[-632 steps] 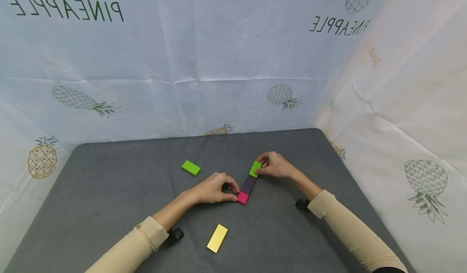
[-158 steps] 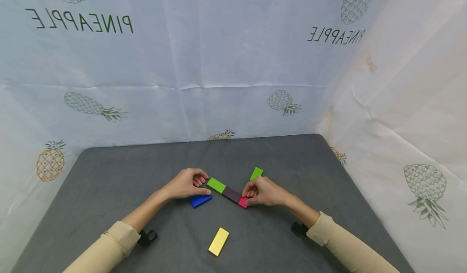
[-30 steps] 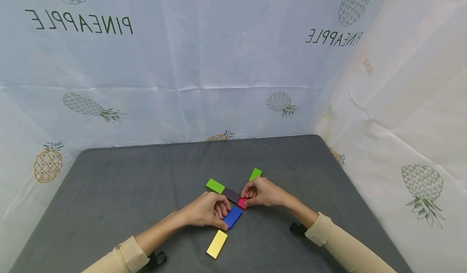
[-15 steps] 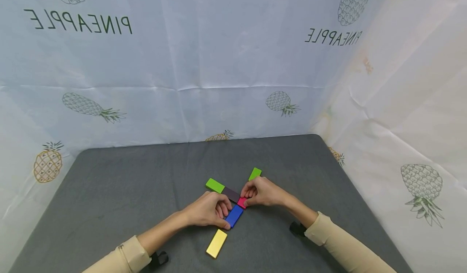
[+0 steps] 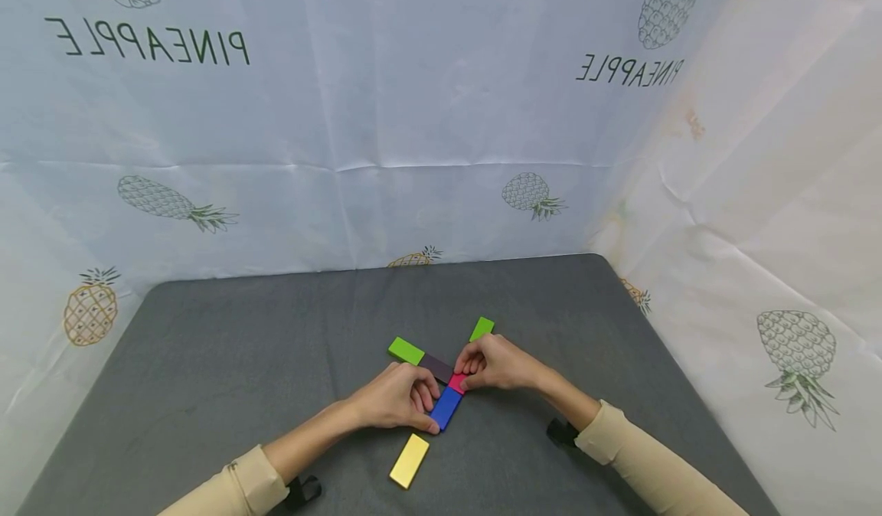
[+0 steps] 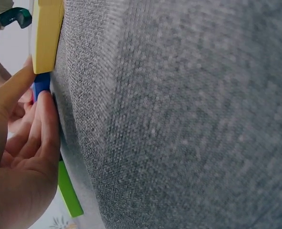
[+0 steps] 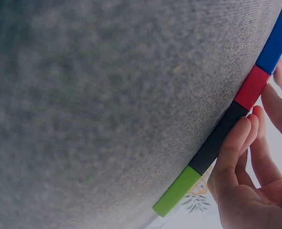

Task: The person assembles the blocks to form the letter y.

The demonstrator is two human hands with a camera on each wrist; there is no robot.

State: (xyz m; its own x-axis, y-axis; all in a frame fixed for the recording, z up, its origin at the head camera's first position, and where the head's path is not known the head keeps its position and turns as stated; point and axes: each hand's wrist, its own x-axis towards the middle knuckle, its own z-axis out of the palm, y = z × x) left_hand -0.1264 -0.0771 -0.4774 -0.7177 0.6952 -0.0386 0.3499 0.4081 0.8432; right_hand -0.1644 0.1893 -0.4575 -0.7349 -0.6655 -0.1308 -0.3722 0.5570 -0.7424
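My left hand [image 5: 393,397] pinches a blue block [image 5: 446,409] between thumb and fingers, its far end against a red block [image 5: 457,383]. My right hand [image 5: 506,363] holds the red block at its side, thumb at the red edge and fingertips by a dark block [image 7: 219,138]. That dark block is hidden under the hand in the head view; a green block [image 5: 481,329] continues the row beyond it. Another dark block [image 5: 437,367] and green block [image 5: 406,351] branch from the red one toward the upper left, forming a V.
A yellow block [image 5: 409,461] lies apart, in front of the blue one and near my left wrist. The grey cloth-covered table [image 5: 227,347] ends at a white pineapple-print curtain [image 5: 413,102] behind and on the right.
Over the last second my left hand has slid the blue block slightly right and away from me until it meets the red block. The right hand stays in place.
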